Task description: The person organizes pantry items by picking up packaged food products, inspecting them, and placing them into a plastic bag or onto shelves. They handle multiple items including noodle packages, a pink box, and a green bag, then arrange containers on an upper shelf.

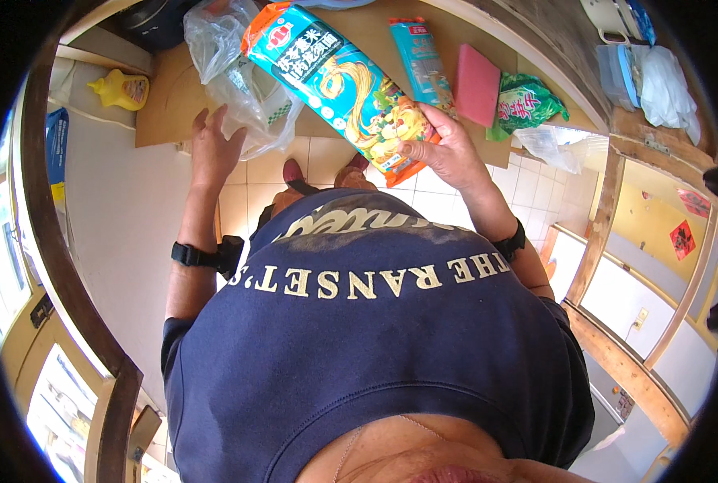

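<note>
My right hand (452,148) grips the lower end of a long blue and orange packet of dried noodles (340,90), thumb on its front. The packet is tilted, its far end pointing up and left over a brown board surface (166,108). My left hand (217,145) is held with its fingers apart, beside a crumpled clear plastic bag (214,54). Inside that bag something pale with a green checked edge shows. Behind the held packet lies a second, smaller blue packet (419,57), next to a pink sponge-like block (478,84).
A yellow squeeze bottle (120,89) lies at the left. To the right of the pink block are a green printed bag (528,102) and a clear plastic wrapper (555,148). Plastic containers (618,75) and a white bag (666,84) stand at the upper right. Wooden frames edge both sides.
</note>
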The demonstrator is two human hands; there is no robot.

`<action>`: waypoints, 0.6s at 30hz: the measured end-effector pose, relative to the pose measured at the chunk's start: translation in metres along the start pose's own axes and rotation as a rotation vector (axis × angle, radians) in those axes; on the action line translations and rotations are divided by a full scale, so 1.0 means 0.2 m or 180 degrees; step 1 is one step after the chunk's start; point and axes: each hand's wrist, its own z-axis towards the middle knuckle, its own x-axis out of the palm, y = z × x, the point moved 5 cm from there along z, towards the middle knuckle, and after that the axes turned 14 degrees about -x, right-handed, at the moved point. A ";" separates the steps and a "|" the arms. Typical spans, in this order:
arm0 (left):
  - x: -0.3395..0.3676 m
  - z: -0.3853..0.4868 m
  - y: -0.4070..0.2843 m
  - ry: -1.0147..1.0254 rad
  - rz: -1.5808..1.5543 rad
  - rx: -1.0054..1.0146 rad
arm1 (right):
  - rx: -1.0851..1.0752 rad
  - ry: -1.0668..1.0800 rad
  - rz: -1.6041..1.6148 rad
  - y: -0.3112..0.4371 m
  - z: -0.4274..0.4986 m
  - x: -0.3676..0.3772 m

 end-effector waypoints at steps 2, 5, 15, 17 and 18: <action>0.00 0.00 -0.02 0.0004 -0.0214 -0.0021 | 0.0044 -0.0011 0.0099 0.00 0.01 0.01; -0.01 -0.02 -0.05 0.0024 -0.0376 -0.0131 | 0.0126 -0.0030 0.0221 0.00 0.02 0.02; 0.06 -0.03 -0.02 0.0272 -0.0476 -0.0325 | 0.0235 0.0244 0.0106 -0.01 0.03 0.02; 0.06 -0.04 -0.02 0.0108 -0.0592 -0.0294 | 0.0283 0.0336 0.0079 -0.01 0.04 0.02; 0.05 -0.05 -0.03 0.0033 -0.0676 -0.0279 | 0.0304 0.0404 0.0016 0.00 0.05 0.02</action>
